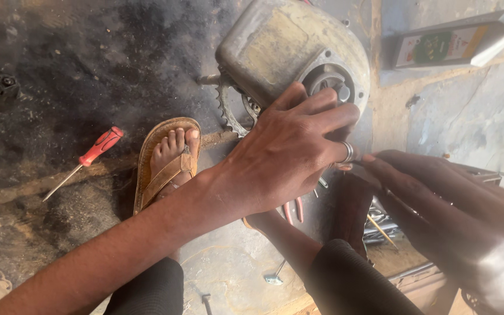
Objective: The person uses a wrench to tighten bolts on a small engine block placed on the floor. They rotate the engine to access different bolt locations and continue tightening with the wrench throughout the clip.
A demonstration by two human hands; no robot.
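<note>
Left hand (290, 149) spread over engine casing (281, 49), fingers at its round opening, bracing it | right hand (433, 186) just beside casing, pinching something thin, unclear what | red screwdriver (91, 157) well left of casing

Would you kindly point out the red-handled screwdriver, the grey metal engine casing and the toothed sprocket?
Red-handled screwdriver (100, 146), head view, on its red grip.
Grey metal engine casing (275, 44), head view, on its flat side.
Toothed sprocket (226, 111), head view, on its toothed rim.

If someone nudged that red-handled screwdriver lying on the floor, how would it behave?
The red-handled screwdriver looks stiff and light, with a thin metal shaft. Its rounded handle would probably let it roll, though the gritty, dark floor may slow it.
</note>
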